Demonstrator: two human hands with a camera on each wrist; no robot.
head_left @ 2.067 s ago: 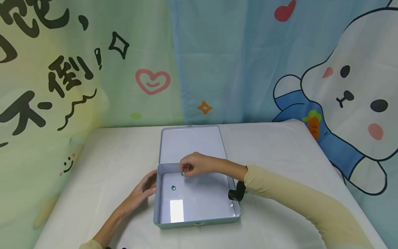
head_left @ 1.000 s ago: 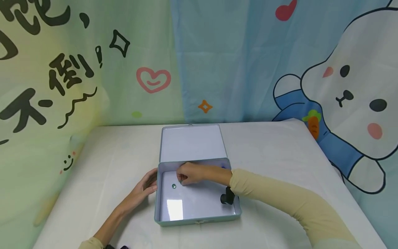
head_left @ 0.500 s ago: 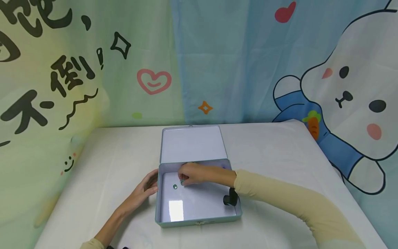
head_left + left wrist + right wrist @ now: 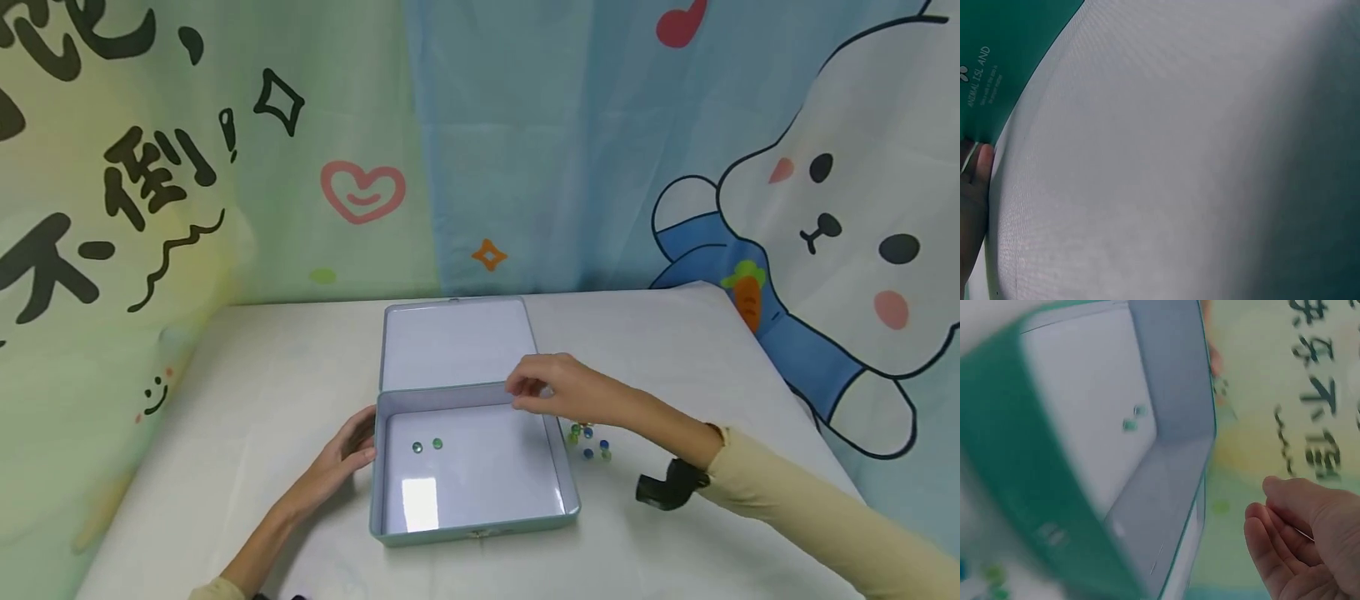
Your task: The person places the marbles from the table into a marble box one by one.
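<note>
A shallow tin box [image 4: 472,536] lies on the white table with its lid [image 4: 457,342] folded back. Two green glass marbles sit inside toward the left: one marble [image 4: 417,447] and, to its right, another marble [image 4: 437,443]. My left hand [image 4: 345,454] rests against the box's left side; its fingertips also show at the green wall in the left wrist view. My right hand [image 4: 551,387] is above the box's back right corner, fingers loosely curled and holding nothing. The right wrist view shows this hand [image 4: 1300,540] empty beside the box.
Several blue and green marbles [image 4: 588,454] lie on the table [image 4: 675,358] just right of the box, partly under the right forearm. A printed curtain [image 4: 510,150] hangs behind the table. A black wrist camera [image 4: 671,485] sits on the right wrist.
The right hand was inside the box pinching a marble; that marble now lies beside the first one. The right hand has lifted and moved right. The left hand has stayed at the box.
</note>
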